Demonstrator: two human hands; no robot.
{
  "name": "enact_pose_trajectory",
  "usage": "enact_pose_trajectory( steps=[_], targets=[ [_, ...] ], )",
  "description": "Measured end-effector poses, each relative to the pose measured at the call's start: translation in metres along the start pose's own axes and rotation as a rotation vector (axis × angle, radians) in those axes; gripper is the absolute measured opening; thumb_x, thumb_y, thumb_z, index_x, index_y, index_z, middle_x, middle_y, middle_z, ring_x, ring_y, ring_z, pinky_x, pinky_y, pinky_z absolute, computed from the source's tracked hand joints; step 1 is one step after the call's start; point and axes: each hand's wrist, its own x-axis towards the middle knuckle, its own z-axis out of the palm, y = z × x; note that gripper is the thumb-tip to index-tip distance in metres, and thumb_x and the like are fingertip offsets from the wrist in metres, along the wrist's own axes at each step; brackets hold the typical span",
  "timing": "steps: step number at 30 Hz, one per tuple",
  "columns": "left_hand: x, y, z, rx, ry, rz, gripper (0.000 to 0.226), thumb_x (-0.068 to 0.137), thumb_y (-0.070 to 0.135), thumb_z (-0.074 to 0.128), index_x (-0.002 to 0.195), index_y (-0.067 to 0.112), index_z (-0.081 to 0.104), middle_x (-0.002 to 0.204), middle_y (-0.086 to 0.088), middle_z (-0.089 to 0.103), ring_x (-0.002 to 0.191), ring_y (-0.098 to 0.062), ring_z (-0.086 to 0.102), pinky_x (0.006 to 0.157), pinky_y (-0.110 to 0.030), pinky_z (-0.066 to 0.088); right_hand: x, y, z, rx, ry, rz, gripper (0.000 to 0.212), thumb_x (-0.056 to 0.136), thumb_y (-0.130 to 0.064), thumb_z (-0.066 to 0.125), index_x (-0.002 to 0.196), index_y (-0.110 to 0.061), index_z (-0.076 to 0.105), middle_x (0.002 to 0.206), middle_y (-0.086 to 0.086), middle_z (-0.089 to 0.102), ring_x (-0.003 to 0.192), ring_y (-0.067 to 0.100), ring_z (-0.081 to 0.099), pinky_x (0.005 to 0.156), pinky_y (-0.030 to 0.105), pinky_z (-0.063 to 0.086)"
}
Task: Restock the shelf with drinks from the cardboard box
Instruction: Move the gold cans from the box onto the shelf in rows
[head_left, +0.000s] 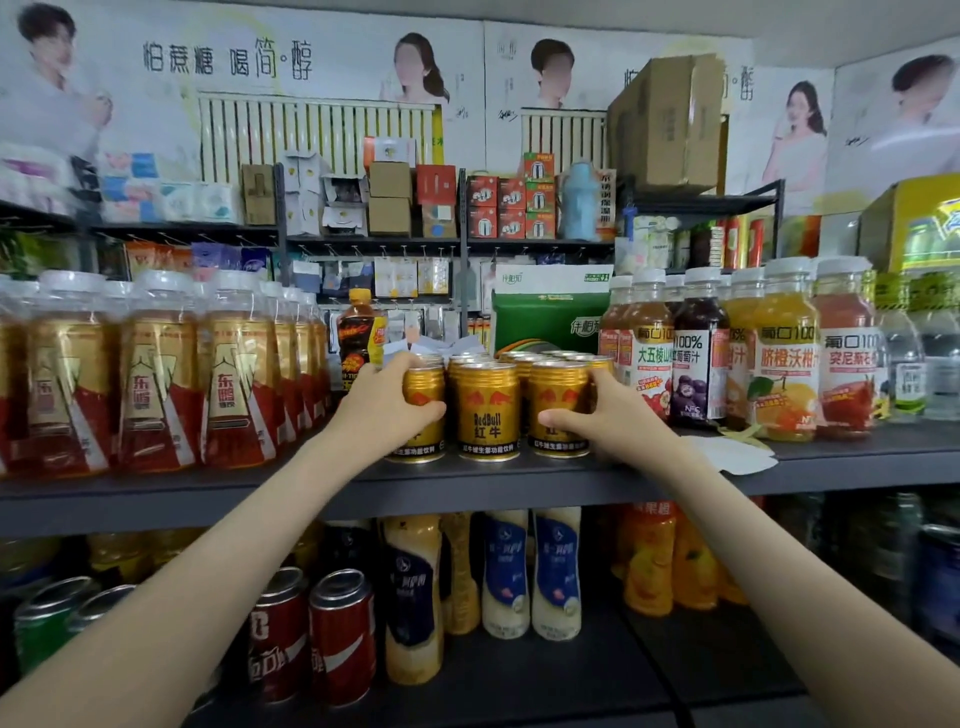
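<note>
Several gold Red Bull cans stand in rows on the grey shelf (519, 480), at its middle. My left hand (387, 402) grips the left front can (423, 436), fingers curled round its top and side. My right hand (605, 415) grips the right front can (558, 395), thumb across its front. The middle front can (488, 410) stands free between them. The cardboard box with the drinks is not in view.
Gold and red bottles (156, 374) fill the shelf to the left, juice bottles (784, 358) to the right. A dark bottle (358, 338) and a green carton (550, 317) stand behind the cans. A white paper (727, 452) lies by my right wrist. Cans and bottles fill the lower shelf.
</note>
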Motion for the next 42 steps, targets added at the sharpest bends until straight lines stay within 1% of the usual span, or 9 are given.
enact_pose_trajectory(
  steps=[2, 4, 8, 12, 20, 30, 33, 37, 42],
  targets=[
    [-0.002, 0.006, 0.006, 0.115, 0.061, 0.044, 0.075, 0.083, 0.054, 0.062, 0.144, 0.025, 0.030, 0.154, -0.011, 0.014, 0.135, -0.031, 0.030, 0.106, -0.042, 0.034, 0.000, 0.000, 0.002, 0.018, 0.001, 0.000, 0.072, 0.076, -0.049, 0.074, 0.129, -0.015, 0.040, 0.111, -0.001, 0.057, 0.096, 0.013, 0.055, 0.067, 0.019, 0.042],
    [-0.004, 0.016, 0.014, 0.299, 0.143, 0.212, 0.084, 0.080, 0.064, 0.059, 0.148, 0.031, 0.023, 0.158, -0.005, 0.003, 0.146, -0.030, 0.007, 0.115, -0.053, 0.010, -0.001, -0.003, 0.005, 0.032, 0.021, -0.003, 0.074, 0.076, -0.046, 0.075, 0.130, -0.013, 0.037, 0.111, -0.002, 0.054, 0.098, 0.014, 0.054, 0.065, 0.015, 0.041],
    [-0.005, 0.032, 0.032, 0.624, 0.149, 0.459, 0.090, 0.078, 0.071, 0.052, 0.151, 0.035, 0.012, 0.156, -0.002, 0.022, 0.145, -0.022, 0.015, 0.112, -0.059, -0.011, -0.001, -0.006, 0.012, -0.008, 0.045, -0.098, 0.093, 0.080, -0.034, 0.075, 0.145, -0.021, 0.009, 0.128, 0.007, 0.047, 0.111, 0.023, 0.053, 0.089, 0.029, 0.046],
    [-0.001, 0.033, 0.038, 0.631, 0.162, 0.446, 0.089, 0.078, 0.069, 0.055, 0.150, 0.032, 0.016, 0.144, -0.001, 0.038, 0.137, -0.021, 0.032, 0.115, -0.057, -0.002, -0.003, 0.000, 0.012, -0.113, -0.075, -0.123, 0.097, 0.078, -0.035, 0.076, 0.143, -0.039, 0.005, 0.140, 0.014, 0.040, 0.115, 0.028, 0.053, 0.101, 0.043, 0.045],
    [0.001, 0.034, 0.043, 0.678, 0.190, 0.418, 0.091, 0.079, 0.067, 0.056, 0.150, 0.028, 0.016, 0.143, -0.004, 0.039, 0.134, -0.024, 0.033, 0.114, -0.049, 0.014, 0.000, -0.002, 0.015, -0.153, -0.058, -0.119, 0.101, 0.078, -0.035, 0.075, 0.147, -0.037, 0.001, 0.139, 0.017, 0.042, 0.114, 0.030, 0.053, 0.100, 0.042, 0.045],
    [-0.005, 0.033, 0.045, 0.661, 0.208, 0.416, 0.091, 0.080, 0.064, 0.058, 0.151, 0.026, 0.017, 0.144, -0.007, 0.037, 0.137, -0.026, 0.030, 0.114, -0.051, 0.006, -0.002, -0.005, 0.015, -0.180, -0.086, -0.075, 0.113, 0.081, -0.035, 0.073, 0.147, -0.041, -0.018, 0.152, 0.019, 0.027, 0.130, 0.034, 0.042, 0.109, 0.049, 0.035],
    [-0.014, 0.026, 0.048, 0.559, 0.324, 0.487, 0.069, 0.083, 0.055, 0.056, 0.141, 0.019, 0.043, 0.135, -0.012, 0.051, 0.131, -0.030, 0.042, 0.113, -0.053, 0.016, -0.018, -0.014, 0.023, -0.371, 0.180, -0.173, 0.097, 0.085, -0.036, 0.068, 0.154, -0.023, 0.001, 0.154, 0.016, 0.023, 0.140, 0.033, 0.024, 0.112, 0.045, 0.025],
    [-0.058, 0.007, 0.051, 0.210, 0.520, 0.545, 0.037, 0.090, 0.029, 0.052, 0.118, 0.007, 0.062, 0.118, -0.011, 0.062, 0.114, -0.026, 0.055, 0.101, -0.037, 0.039, -0.066, -0.024, 0.061, -0.279, 0.502, -0.463, 0.055, 0.088, -0.016, 0.064, 0.137, -0.002, 0.043, 0.132, 0.016, 0.050, 0.124, 0.027, 0.041, 0.107, 0.038, 0.034],
    [-0.159, -0.057, 0.054, 0.171, 0.465, 0.426, 0.033, 0.093, 0.022, 0.052, 0.118, 0.003, 0.062, 0.118, -0.012, 0.062, 0.113, -0.022, 0.054, 0.102, -0.024, 0.035, -0.143, -0.033, 0.138, -0.147, 0.339, -0.593, 0.040, 0.089, -0.013, 0.060, 0.127, -0.002, 0.054, 0.122, 0.013, 0.057, 0.117, 0.023, 0.048, 0.104, 0.030, 0.035]
  ],
)
